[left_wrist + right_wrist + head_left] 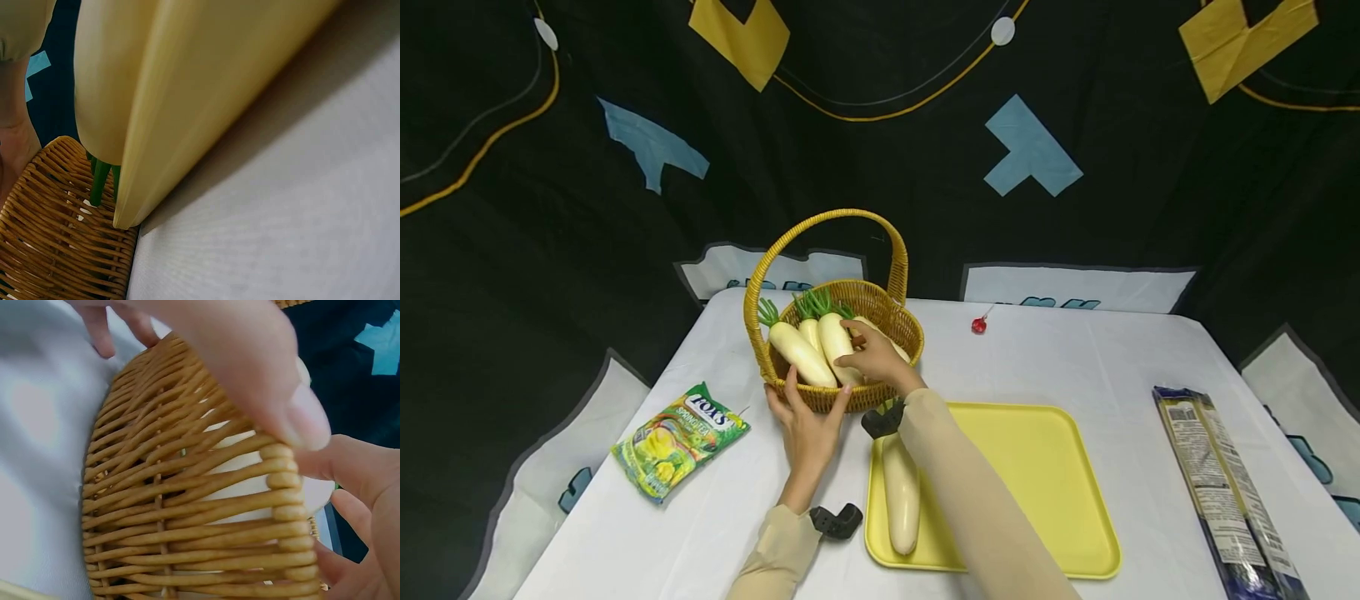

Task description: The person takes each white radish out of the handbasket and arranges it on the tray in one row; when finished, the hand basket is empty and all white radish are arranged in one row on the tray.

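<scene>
White-clothed table (pixel 1037 358) before a black backdrop (pixel 880 167). Basket (pixel 880 308), handle raised, stands left of centre towards the back edge, with at least 4 radishes (pixel 801 354) inside, leaves to the rear. Left hand (pixel 808 433) holds the basket, thumb over the front rim, fingers spread along the outer wall. Right hand (pixel 877 358) reaches inside, fingers bent, thumb and forefinger parted at a middle radish (pixel 833 336); whether it grips cannot be told. Tray (pixel 1022 467), yellow, lies just in front, bearing 1 further radish (pixel 901 500) along its left side, partly under the right sleeve. Left: sweets bag (pixel 681 442). Back: red lollipop (pixel 979 325). Right edge: long packet (pixel 1217 483). Backdrop: yellow shapes (pixel 752 50), blue shapes (pixel 1037 154) and a curved yellow line (pixel 857 119); below, dark-edged white panels (pixel 1075 282) behind the table
</scene>
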Demonstrator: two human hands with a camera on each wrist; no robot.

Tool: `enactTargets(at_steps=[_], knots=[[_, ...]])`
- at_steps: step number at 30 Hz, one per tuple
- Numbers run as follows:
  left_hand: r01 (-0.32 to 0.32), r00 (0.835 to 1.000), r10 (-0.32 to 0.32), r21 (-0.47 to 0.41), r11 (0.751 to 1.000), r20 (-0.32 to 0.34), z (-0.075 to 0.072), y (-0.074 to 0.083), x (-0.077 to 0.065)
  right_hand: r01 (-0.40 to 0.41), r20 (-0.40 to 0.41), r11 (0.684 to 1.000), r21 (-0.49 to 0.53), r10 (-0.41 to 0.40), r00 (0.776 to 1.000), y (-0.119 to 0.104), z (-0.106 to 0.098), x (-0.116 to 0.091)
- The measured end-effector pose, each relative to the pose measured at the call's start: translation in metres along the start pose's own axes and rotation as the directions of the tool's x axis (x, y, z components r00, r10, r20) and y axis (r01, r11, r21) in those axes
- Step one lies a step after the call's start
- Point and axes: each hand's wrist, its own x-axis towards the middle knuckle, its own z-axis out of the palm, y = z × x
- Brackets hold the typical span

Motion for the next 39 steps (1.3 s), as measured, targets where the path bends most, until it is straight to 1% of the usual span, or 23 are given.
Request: enactTargets(at_steps=[4,6,8,15,20,27,31,35,39], knots=[[-0.007,1.000,0.007,0.000,1.000,0.002,0.0004,-0.0003,0.0010,-0.063,0.048,0.993,0.103,0.058,0.997,0.0002,-0.0051,-0.0006],[-0.011,1.000,0.011,-0.002,1.000,0.003,0.0005,-0.0002,0.0014,-0.071,0.058,0.986,0.150,0.063,0.996,-0.0001,-0.0073,-0.0007],[-0.011,1.000,0.011,-0.007,1.000,-0.002,0.0005,-0.0002,0.0019,-0.069,0.067,0.983,0.169,0.059,0.996,-0.0007,-0.0089,-0.0009],[-0.015,1.000,0.015,-0.001,1.000,0.010,0.0002,0.0002,0.0018,-0.072,0.080,0.987,0.143,0.061,0.995,-0.0014,-0.0097,-0.0015],[-0.013,1.000,0.013,-0.006,1.000,-0.005,-0.0003,0.0003,0.0016,-0.074,0.077,0.989,0.132,0.064,0.995,-0.0042,-0.0080,-0.0025],[-0.017,1.000,0.017,-0.004,1.000,-0.010,-0.0011,0.0001,0.0015,-0.033,0.036,0.998,0.056,0.031,0.999,-0.0056,-0.0028,-0.0024],[-0.022,1.000,0.022,-0.007,1.000,-0.007,-0.0014,-0.0001,0.0005,-0.046,0.024,0.998,0.050,0.045,0.999,-0.0041,-0.0026,-0.0019],[-0.026,1.000,0.026,-0.007,1.000,-0.005,-0.0014,-0.0011,0.0005,-0.075,0.038,0.991,0.107,0.072,0.997,-0.0024,-0.0056,-0.0012],[-0.027,1.000,0.027,-0.007,1.000,-0.015,-0.0011,-0.0014,0.0011,-0.083,0.054,0.971,0.226,0.073,0.996,-0.0046,-0.0099,-0.0031]])
